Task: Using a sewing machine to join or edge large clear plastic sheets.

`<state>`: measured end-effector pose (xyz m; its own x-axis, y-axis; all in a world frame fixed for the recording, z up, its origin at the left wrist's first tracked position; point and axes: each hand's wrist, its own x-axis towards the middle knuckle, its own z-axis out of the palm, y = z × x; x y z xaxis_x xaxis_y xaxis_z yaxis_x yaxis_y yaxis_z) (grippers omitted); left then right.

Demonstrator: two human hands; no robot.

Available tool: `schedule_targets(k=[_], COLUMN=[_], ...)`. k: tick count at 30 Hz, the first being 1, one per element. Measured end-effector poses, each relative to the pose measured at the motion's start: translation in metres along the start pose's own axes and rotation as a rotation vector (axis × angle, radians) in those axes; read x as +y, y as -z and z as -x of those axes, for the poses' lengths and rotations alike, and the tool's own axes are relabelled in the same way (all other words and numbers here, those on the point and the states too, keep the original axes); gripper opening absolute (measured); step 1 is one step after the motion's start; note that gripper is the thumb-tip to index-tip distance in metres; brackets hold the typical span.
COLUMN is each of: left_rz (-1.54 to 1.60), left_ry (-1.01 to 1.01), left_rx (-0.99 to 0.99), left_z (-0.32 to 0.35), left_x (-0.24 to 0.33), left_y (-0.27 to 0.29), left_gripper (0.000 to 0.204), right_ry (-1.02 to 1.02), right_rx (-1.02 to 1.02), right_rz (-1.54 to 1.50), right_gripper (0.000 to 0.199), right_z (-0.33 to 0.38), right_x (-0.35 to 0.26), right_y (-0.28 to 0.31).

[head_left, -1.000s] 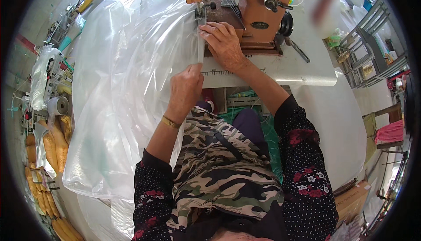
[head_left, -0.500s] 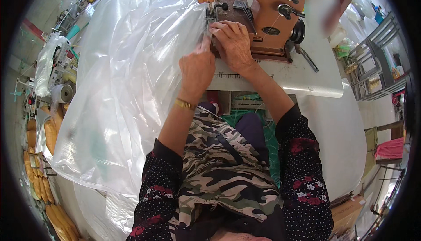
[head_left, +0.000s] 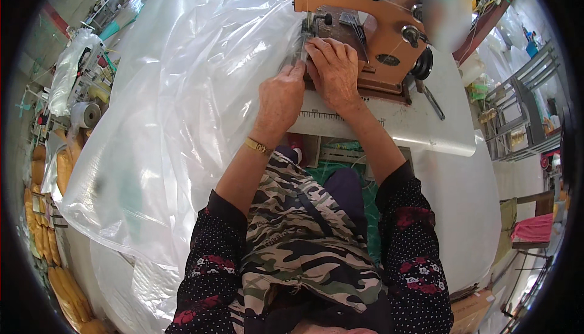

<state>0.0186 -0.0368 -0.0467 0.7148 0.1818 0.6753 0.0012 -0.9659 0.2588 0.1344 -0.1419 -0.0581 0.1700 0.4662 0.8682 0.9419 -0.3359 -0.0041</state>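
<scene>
A large sheet of clear plastic (head_left: 164, 109) spreads over the left side of the table, and its right edge runs up to the presser foot (head_left: 308, 25) of a brown sewing machine (head_left: 389, 24). My left hand (head_left: 281, 100) is closed on that edge, a little in front of the foot. Close beside it, my right hand (head_left: 334, 72) has its fingers bent and pressed together at the same edge, right by the needle area. The fingers cover the small strip of plastic between them.
A white table (head_left: 426, 121) carries the machine, with a ruler strip (head_left: 322, 115) along its front. A metal tool (head_left: 431, 100) lies right of the machine base. A grey rack (head_left: 523, 109) stands at the right, and a person with a blurred head (head_left: 447, 11) is beyond the machine.
My left forefinger, stretched toward the presser foot before, has drawn back and bent in. My right hand stays by the foot. The whole view has shifted, so the machine appears further right and lower.
</scene>
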Motion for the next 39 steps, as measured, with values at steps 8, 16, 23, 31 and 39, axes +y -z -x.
schedule_targets(k=[8,16,23,31,39], left_rz=[0.044,0.026,-0.019,-0.194,-0.287], left_ry=[-0.025,0.0,0.026,-0.033,0.098], left_rx=[0.059,-0.001,-0.173,0.269,0.266], left_z=[-0.016,-0.017,-0.031,-0.053,-0.037], left_x=[-0.006,-0.007,-0.006,-0.086,-0.128], left_y=[-0.01,-0.006,0.025,0.066,0.036], left_gripper=[0.025,0.024,0.021,0.025,0.033], right_ry=[0.023,-0.012,-0.03,0.038,0.098], right_rx=[0.001,-0.005,-0.014,0.244,0.501], right_rz=[-0.01,0.018,-0.047,-0.139,-0.213], right_gripper=[0.039,0.037,0.038,0.027,0.026], right_z=[-0.001,0.001,0.007,-0.022,-0.099], right_x=[-0.003,-0.005,-0.002,-0.022,-0.03], right_y=[0.002,0.001,0.002,0.049,0.071])
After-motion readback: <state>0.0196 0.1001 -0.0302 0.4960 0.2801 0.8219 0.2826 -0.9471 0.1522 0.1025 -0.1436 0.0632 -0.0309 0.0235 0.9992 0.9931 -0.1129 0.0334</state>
